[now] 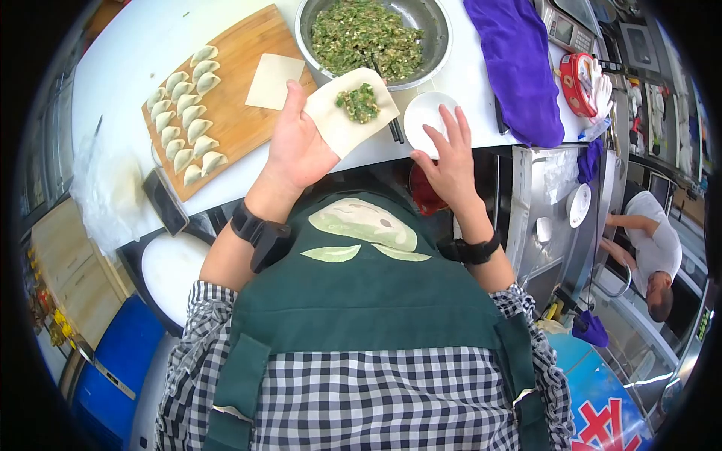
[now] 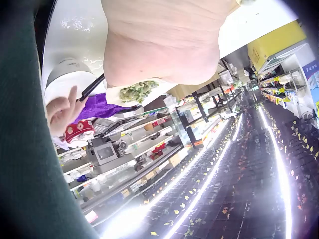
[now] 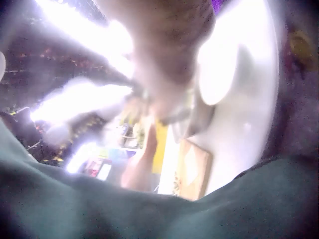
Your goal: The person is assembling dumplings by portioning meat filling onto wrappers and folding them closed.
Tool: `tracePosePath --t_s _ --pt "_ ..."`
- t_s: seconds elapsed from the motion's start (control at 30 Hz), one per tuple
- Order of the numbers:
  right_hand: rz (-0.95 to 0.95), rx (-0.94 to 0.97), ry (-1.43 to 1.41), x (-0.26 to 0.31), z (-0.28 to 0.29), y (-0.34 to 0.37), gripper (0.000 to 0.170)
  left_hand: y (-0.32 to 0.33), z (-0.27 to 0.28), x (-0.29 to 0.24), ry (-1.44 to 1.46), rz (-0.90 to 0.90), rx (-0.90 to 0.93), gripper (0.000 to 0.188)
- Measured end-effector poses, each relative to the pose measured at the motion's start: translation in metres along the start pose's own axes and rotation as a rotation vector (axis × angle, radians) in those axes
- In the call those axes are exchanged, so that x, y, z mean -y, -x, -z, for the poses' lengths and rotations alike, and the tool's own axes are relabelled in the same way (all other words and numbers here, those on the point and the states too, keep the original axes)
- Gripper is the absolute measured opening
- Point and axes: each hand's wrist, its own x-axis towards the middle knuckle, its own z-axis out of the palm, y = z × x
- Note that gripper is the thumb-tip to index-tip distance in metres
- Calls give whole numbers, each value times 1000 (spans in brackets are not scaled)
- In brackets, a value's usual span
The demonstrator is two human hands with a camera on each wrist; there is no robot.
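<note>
In the head view my left hand (image 1: pixel 295 146) is held palm up, thumb raised, carrying a pale square dough wrapper (image 1: pixel 338 124) on its fingers. A small mound of green chopped filling (image 1: pixel 358 103) sits on the wrapper. My right hand (image 1: pixel 453 161) reaches over a small white bowl (image 1: pixel 420 116), fingers spread and overlapping its rim, holding nothing. Dark chopsticks (image 1: pixel 396 131) show between the wrapper and that bowl. Behind them stands a metal bowl (image 1: pixel 445 45) of green filling (image 1: pixel 361 37). The right wrist view is blurred.
On the left, a wooden board (image 1: pixel 233 113) bears rows of folded dumplings (image 1: pixel 194 114) and another flat wrapper (image 1: pixel 274 80). A phone (image 1: pixel 165 201) lies at the table's near edge. A purple cloth (image 1: pixel 519 68) and red tin (image 1: pixel 576 84) are right. Another person (image 1: pixel 653 240) stands far right.
</note>
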Motion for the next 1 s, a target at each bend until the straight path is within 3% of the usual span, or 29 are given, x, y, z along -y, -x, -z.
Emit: tracePosePath --t_s 0.17,0.33,0.4,0.47,0.73,1.0 --pt "-35 175 218 -3 -18 6 52 -3 7 6 -8 37 -3 84" --pt "-44 -31 27 10 12 -17 48 -5 5 8 -71 77 26 88" --pt "138 -175 -154 40 34 -37 50 -3 0 12 -70 90 27 86" --pt "278 -119 -185 71 46 -53 57 -3 -5 17 -68 109 37 85" --pt "434 29 -152 79 32 -60 62 4 -6 17 -105 113 3 83" --pt "270 -61 -78 72 24 -71 54 7 -4 21 -271 80 -28 83"
